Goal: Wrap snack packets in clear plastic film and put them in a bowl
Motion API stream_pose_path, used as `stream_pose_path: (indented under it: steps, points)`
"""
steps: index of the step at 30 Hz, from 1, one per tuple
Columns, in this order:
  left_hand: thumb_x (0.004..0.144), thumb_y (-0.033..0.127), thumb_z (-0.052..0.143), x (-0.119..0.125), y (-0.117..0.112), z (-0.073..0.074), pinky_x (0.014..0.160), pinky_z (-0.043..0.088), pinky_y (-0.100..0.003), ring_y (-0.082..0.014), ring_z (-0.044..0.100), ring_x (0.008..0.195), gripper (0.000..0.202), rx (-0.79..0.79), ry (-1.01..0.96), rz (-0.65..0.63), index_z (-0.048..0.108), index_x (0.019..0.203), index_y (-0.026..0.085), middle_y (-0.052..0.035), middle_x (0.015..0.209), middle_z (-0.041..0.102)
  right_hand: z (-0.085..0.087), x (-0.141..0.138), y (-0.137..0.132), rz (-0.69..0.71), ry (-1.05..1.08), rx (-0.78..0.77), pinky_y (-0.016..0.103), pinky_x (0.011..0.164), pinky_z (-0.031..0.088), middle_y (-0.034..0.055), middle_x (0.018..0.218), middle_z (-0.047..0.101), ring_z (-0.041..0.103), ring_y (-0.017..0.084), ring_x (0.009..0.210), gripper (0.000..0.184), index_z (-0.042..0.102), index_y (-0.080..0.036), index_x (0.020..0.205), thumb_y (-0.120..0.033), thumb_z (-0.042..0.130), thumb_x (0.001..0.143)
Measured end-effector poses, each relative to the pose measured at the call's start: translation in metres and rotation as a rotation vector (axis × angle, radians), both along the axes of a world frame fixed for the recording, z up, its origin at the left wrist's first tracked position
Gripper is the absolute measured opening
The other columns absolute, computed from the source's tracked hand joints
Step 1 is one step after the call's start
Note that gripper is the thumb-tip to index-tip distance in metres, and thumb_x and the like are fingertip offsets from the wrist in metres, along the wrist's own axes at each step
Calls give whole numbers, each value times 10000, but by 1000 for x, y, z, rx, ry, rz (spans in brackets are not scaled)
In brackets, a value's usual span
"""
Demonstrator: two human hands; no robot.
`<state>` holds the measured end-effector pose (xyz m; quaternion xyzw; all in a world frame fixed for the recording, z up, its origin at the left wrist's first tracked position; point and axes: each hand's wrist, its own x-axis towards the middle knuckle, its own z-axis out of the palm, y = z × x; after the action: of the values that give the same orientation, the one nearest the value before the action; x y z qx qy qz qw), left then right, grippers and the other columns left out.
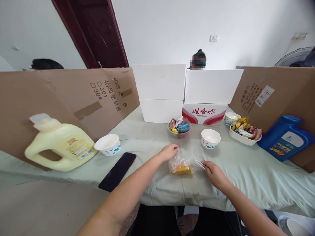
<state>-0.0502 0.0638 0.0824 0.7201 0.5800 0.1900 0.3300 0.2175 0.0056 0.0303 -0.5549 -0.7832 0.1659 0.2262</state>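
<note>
A clear plastic bag (175, 159) lies near the front of the table with a yellow-orange packaged snack (181, 168) in it. My left hand (169, 152) is closed, its fingertips pinching the top edge of the bag. To the right of the bag, my right hand (216, 174) is wrapped round a pair of slim silvery tweezers (200, 164). The tweezers point left toward the bag; whether their tips touch the plastic I cannot tell. Behind the bag stands a clear bowl (179, 134) of wrapped snacks, and a white paper bowl (210, 139) is to its right.
On the left are a yellow detergent jug (70, 147), a paper bowl (108, 145) and a black phone (118, 171). At right stand a white dish (243, 139) of snacks, another paper bowl (231, 118) and a blue bottle (285, 137). Boxes (161, 110) wall the back; a person's head shows behind.
</note>
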Motion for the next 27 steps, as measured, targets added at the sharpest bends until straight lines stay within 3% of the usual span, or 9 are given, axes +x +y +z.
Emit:
stream_pose_path:
  steps: [3,5,9,12,15,17,21,25,27]
  points:
    - [945,351,388,-15,-23,-3,986,425,-361,-241,586,1093,342,137,13,172,643,1068,159,-111,1116,634,-6,-8,-6,-28,133,-26,364,882,493,93,1072,675,635,217,999,359,631,-196,1129,-371,404,914]
    - [962,383,353,-19,-46,-10,999,422,-359,-233,579,1102,394,193,8,222,607,1147,146,-127,1136,609,-9,-15,-6,-63,272,-63,372,862,502,98,1080,671,641,231,969,414,619,-191,1163,-425,543,829]
    - [884,313,529,0,-83,-26,942,476,-392,-241,570,1058,359,393,-10,121,575,1212,173,-113,1153,585,-8,-34,4,-59,465,-151,358,789,515,76,991,686,651,218,851,576,555,-178,1270,-349,625,725]
    - [829,142,542,20,-89,-32,927,479,-443,-259,529,1060,382,545,66,27,577,1205,200,-94,1118,595,0,-47,11,53,488,-155,348,764,501,50,883,681,639,208,807,385,648,-186,1110,-318,565,758]
    - [789,51,510,28,-82,-34,872,503,-450,-251,534,983,636,646,114,10,384,1399,183,-91,1064,614,6,-56,8,123,474,-127,326,742,482,35,795,643,618,193,770,187,688,-198,849,-268,537,763]
    - [778,32,505,28,-77,-34,851,513,-445,-249,537,966,699,709,163,-29,328,1436,190,-100,1110,604,9,-60,0,170,468,-105,310,730,471,29,778,617,604,180,760,146,673,-202,789,-242,534,769]
    - [860,64,477,30,-80,-36,819,533,-403,-235,549,933,369,847,223,-147,587,1184,201,-88,1113,620,8,-58,-15,251,483,-69,303,781,466,39,926,639,604,174,862,195,645,-213,945,-200,509,805]
    - [912,159,481,36,-93,-50,857,534,-417,-245,562,962,253,951,189,-76,599,1136,148,-114,1080,630,6,-44,-21,182,461,-154,286,705,480,29,999,648,602,153,776,326,540,-223,1137,-260,561,814]
    - [912,194,509,37,-98,-58,876,532,-441,-270,552,1026,257,1001,200,-59,591,1149,139,-130,1126,610,10,-38,-19,117,362,-95,287,704,473,36,1026,634,603,156,794,311,526,-223,1130,-353,565,851]
